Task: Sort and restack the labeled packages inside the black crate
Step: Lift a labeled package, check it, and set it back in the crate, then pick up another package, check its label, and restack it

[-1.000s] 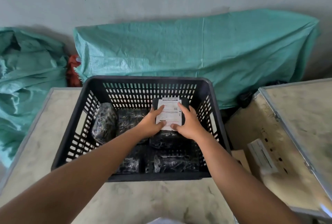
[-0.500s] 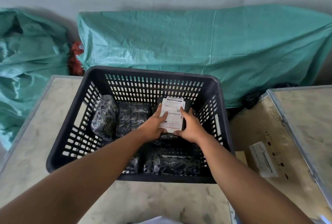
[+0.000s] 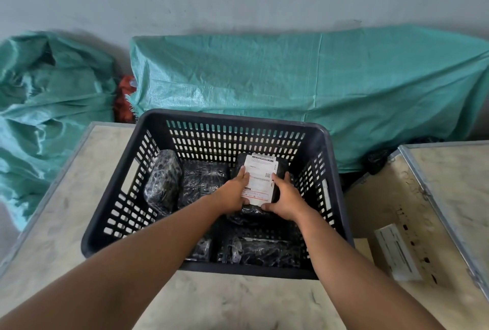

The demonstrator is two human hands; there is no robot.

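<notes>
Both hands, left hand [image 3: 232,194] and right hand [image 3: 284,197], are clasping the labeled package [image 3: 260,178] at the black crate's [image 3: 328,149] far right; advise setting it squarely, label up.

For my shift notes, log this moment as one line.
stage: restacking | both hands: left hand and right hand grip labeled package | location: inside black crate, right rear
</notes>
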